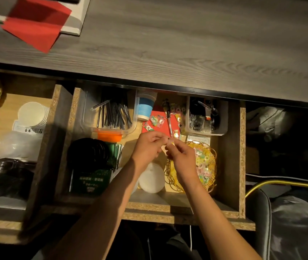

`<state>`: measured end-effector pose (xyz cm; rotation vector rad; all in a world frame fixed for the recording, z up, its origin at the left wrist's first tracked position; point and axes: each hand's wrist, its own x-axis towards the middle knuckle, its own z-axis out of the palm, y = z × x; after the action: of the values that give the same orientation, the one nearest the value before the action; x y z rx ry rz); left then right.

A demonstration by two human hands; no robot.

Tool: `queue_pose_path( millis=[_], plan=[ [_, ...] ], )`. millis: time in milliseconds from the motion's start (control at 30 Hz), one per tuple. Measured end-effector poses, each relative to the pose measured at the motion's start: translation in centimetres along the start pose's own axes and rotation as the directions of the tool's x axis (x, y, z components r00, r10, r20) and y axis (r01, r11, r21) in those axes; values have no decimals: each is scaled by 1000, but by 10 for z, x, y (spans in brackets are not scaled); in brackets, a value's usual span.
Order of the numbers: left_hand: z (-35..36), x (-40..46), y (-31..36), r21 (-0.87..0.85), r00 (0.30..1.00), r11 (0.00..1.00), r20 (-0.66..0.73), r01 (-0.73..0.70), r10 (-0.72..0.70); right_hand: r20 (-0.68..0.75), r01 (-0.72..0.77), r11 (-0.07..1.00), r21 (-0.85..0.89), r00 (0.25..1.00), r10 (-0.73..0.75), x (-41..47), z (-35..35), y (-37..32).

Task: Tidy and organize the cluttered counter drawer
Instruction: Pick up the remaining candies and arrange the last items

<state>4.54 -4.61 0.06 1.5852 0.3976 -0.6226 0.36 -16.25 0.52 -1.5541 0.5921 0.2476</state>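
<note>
The open wooden drawer lies below the counter. My left hand and my right hand meet over its middle, both pinching one small wrapped candy. Just right of them sits a gold wire basket with several wrapped candies. More loose candies lie on a red paper behind my hands, beside a pen. A clear tub of black straws stands at the back left and a clear tub of dark items at the back right.
A blue-and-white paper cup stack lies between the tubs. Black lids, green packets, an orange item and a white lid fill the drawer's front. Another open drawer is left. A red sheet lies on the counter.
</note>
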Motion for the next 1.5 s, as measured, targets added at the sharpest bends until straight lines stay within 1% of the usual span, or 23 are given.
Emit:
queue_pose_path(
  millis=[67,100,133,200,233,300,333,400,500,567,700,767,800,867,933,967,1033,1067,1133,1167,1233,1367,1500],
  plan=[
    [-8,3,-7,25,1000,1000,10,6,-7,-93,-14,997,-70,996,8,2,-10,7],
    [-14,7,-14,102,1000,995,8,9,-10,-159,-43,993,-113,987,25,3,-17,11],
    [-21,13,-24,237,1000,971,-2,14,-14,-228,-79,986,-144,973,44,5,-26,17],
    [-31,26,-43,543,999,838,-27,54,-48,-341,-150,962,-229,938,65,6,-41,25],
    [-34,31,-52,638,996,765,-34,84,-81,-393,-195,932,-306,918,63,5,-46,30],
    [-33,40,-64,733,991,673,-12,99,-133,-450,-278,854,-440,891,58,4,-52,41],
    [-31,42,-67,758,988,645,4,98,-155,-456,-281,843,-459,889,49,3,-51,43],
    [-26,46,-71,799,981,595,39,85,-192,-437,-235,866,-441,899,22,1,-47,46],
    [-22,54,-73,887,974,460,62,48,-220,-407,-165,908,-384,913,-6,-2,-44,50],
    [-21,59,-72,920,973,391,64,28,-222,-401,-143,927,-348,916,-9,-1,-42,50],
    [-28,66,-69,945,976,327,53,20,-213,-392,-125,931,-344,920,-21,2,-42,53],
    [-34,68,-70,943,959,332,96,-2,-266,-330,-78,923,-376,942,-55,2,-41,53],
    [-35,68,-70,944,947,331,119,-14,-298,-259,-38,918,-394,963,-71,3,-39,52],
    [-37,66,-70,951,937,308,143,-41,-318,-6,68,899,-432,997,-79,3,-31,50],
    [-37,65,-72,957,943,279,162,-79,-290,269,179,835,-520,962,-39,1,-20,49],
    [-37,65,-73,959,948,268,166,-92,-271,356,222,788,-574,934,-4,2,-15,52],
    [-36,65,-75,962,955,252,167,-104,-244,439,265,701,-662,895,77,4,-7,59],
    [-36,65,-75,962,956,253,168,-106,-238,446,274,651,-708,888,112,4,-6,62],
    [-37,66,-74,961,957,254,168,-106,-236,431,290,565,-772,893,130,4,-3,65],
    [-38,67,-73,961,957,254,168,-107,-235,416,284,559,-779,901,121,5,-4,67],
    [-40,67,-73,964,959,242,170,-113,-229,386,252,599,-760,916,105,6,-4,67],
    [-41,64,-75,974,954,159,195,-161,-227,308,160,721,-674,948,77,6,-6,59],
    [-43,62,-74,971,948,92,237,-222,-212,173,86,825,-559,985,14,7,-4,46]
  ],
)
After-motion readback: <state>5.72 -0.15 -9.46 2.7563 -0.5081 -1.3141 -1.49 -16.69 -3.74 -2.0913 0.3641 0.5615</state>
